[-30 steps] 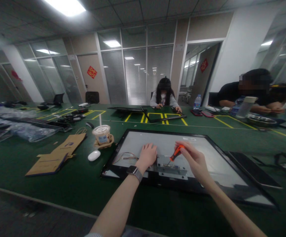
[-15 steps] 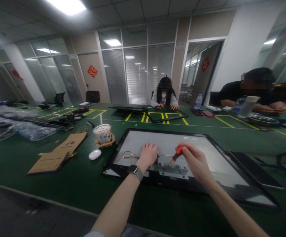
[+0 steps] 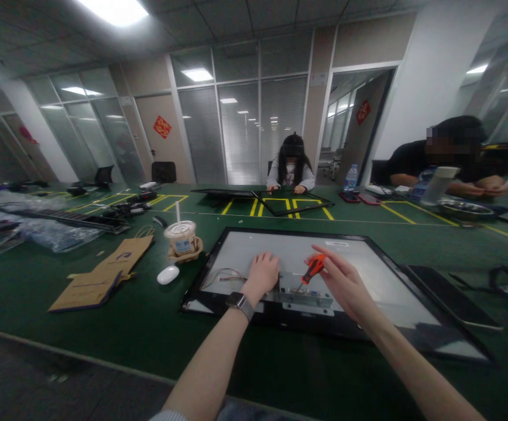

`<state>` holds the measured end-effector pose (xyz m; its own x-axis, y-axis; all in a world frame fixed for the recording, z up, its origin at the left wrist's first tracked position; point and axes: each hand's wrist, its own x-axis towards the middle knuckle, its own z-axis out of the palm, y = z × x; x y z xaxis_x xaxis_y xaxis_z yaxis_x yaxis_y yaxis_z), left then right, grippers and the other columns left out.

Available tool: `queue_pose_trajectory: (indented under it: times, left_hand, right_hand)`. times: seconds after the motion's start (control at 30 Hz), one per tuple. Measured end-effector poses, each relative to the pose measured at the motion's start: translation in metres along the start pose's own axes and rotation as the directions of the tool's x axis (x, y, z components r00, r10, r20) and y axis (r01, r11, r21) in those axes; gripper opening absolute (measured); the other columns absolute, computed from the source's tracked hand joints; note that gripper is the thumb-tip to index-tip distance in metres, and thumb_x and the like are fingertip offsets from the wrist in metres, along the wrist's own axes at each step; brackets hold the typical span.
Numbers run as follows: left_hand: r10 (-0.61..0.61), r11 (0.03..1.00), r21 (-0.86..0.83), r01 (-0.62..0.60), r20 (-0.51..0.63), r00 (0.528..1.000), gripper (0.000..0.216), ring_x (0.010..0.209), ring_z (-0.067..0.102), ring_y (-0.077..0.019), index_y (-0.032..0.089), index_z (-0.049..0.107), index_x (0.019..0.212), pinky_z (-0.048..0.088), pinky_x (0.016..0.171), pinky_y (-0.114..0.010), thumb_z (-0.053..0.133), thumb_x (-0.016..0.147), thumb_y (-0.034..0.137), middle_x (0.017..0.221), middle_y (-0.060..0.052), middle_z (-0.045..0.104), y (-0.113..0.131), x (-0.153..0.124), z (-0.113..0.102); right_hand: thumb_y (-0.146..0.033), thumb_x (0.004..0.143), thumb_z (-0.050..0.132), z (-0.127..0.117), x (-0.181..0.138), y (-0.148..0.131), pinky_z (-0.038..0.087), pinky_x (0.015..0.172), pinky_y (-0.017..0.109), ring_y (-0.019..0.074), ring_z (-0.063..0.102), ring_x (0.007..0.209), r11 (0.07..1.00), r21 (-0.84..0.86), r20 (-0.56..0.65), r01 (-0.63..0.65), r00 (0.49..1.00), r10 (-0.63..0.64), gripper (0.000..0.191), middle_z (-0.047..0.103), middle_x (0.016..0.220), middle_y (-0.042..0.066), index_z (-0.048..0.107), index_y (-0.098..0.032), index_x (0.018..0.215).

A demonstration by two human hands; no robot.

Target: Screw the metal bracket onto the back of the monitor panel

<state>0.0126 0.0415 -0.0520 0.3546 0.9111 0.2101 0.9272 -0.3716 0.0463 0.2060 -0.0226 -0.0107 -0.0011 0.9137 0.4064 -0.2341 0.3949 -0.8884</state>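
A flat display panel with a pale back and black border lies on the table before me. Near its front edge sits a metal bracket. My left hand rests flat on the panel at the bracket's left end, fingers out, holding nothing. In my right hand is a screwdriver with an orange and black handle. It tilts, its shaft pointing down into the bracket; what the tip touches is too small to tell. My index finger is stretched out above the handle. Thin wires lie left of my left hand.
To the left are a white mouse, a drink cup in a carton holder and a brown paper bag. A dark slab lies right of the panel. Two people sit across the green table, near a black frame.
My right-hand fingers have straightened from a curled grip, showing more of the screwdriver's handle. The left hand keeps its place. The person opposite has drawn their hands slightly closer in.
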Motion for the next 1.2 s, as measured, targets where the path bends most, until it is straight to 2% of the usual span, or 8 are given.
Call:
queue_pose_trajectory:
  times: [0.17,0.3,0.53,0.73,0.93,1.07,1.2]
  left_hand:
    - [-0.003,1.000,-0.003,0.003,0.006,1.000,0.037,0.133,0.050,-0.0265,0.020,0.056,0.134,0.039,0.111,-0.044,0.037,0.102,0.026,0.145,-0.013,0.054,0.0003,0.0007,0.0001]
    - [-0.010,1.000,-0.012,0.010,0.013,1.000,0.037,0.133,0.050,-0.0269,0.019,0.056,0.133,0.039,0.111,-0.045,0.037,0.102,0.025,0.144,-0.013,0.055,0.0009,0.0007,-0.0011]
    - [-0.007,1.000,-0.014,0.007,0.025,1.000,0.040,0.135,0.048,-0.0285,0.016,0.054,0.137,0.038,0.113,-0.045,0.036,0.103,0.026,0.147,-0.014,0.052,0.0012,-0.0006,-0.0032]
    - [-0.012,1.000,-0.003,0.012,0.014,1.000,0.039,0.135,0.048,-0.0275,0.018,0.054,0.136,0.038,0.113,-0.044,0.035,0.103,0.027,0.147,-0.013,0.052,0.0014,-0.0001,-0.0012]
    - [-0.010,1.000,-0.007,0.011,0.019,1.000,0.039,0.134,0.048,-0.0276,0.017,0.056,0.135,0.039,0.113,-0.044,0.035,0.103,0.026,0.146,-0.014,0.053,0.0021,-0.0005,-0.0030]
    - [-0.005,1.000,0.006,0.005,0.032,0.999,0.038,0.135,0.048,-0.0270,0.017,0.056,0.135,0.038,0.113,-0.044,0.035,0.103,0.026,0.145,-0.013,0.053,0.0028,-0.0012,-0.0063]
    - [-0.004,1.000,0.002,0.004,0.036,0.999,0.039,0.134,0.049,-0.0270,0.017,0.055,0.136,0.038,0.113,-0.045,0.036,0.103,0.025,0.146,-0.014,0.053,0.0028,-0.0004,-0.0055]
  right_hand:
    - [-0.056,0.086,0.068,0.0003,0.0023,0.0012,0.056,0.086,0.042,0.0240,0.070,0.093,0.998,0.009,0.000,0.065,0.998,-0.065,0.031,0.075,0.094,0.005,0.072,-0.027,0.095]
    - [-0.056,0.080,0.074,-0.0017,0.0035,0.0026,0.057,0.084,0.040,0.0236,0.070,0.089,0.998,-0.028,-0.023,0.060,0.998,-0.061,0.031,0.074,0.090,0.005,0.073,-0.026,0.089]
    - [-0.057,0.086,0.067,-0.0001,0.0033,-0.0029,0.057,0.083,0.039,0.0220,0.069,0.088,0.998,0.011,0.003,0.059,0.998,-0.059,0.032,0.073,0.089,0.004,0.072,-0.027,0.096]
    - [-0.054,0.081,0.074,-0.0006,0.0015,-0.0043,0.056,0.075,0.036,0.0219,0.067,0.087,0.993,-0.094,0.015,0.071,0.997,-0.070,0.029,0.071,0.088,0.004,0.071,-0.025,0.086]
    - [-0.054,0.086,0.070,-0.0014,0.0014,-0.0017,0.056,0.077,0.035,0.0207,0.068,0.088,0.999,0.007,0.021,0.041,0.999,-0.041,0.033,0.072,0.089,0.003,0.073,-0.028,0.107]
    - [-0.052,0.086,0.071,0.0015,0.0017,-0.0029,0.056,0.078,0.033,0.0192,0.069,0.087,0.991,0.124,0.023,0.048,0.998,-0.052,0.025,0.072,0.087,0.001,0.072,-0.029,0.095]
    - [-0.053,0.082,0.075,0.0009,0.0012,-0.0003,0.057,0.079,0.034,0.0208,0.069,0.090,0.996,0.080,-0.011,0.049,0.999,-0.048,0.025,0.072,0.090,0.002,0.073,-0.028,0.089]
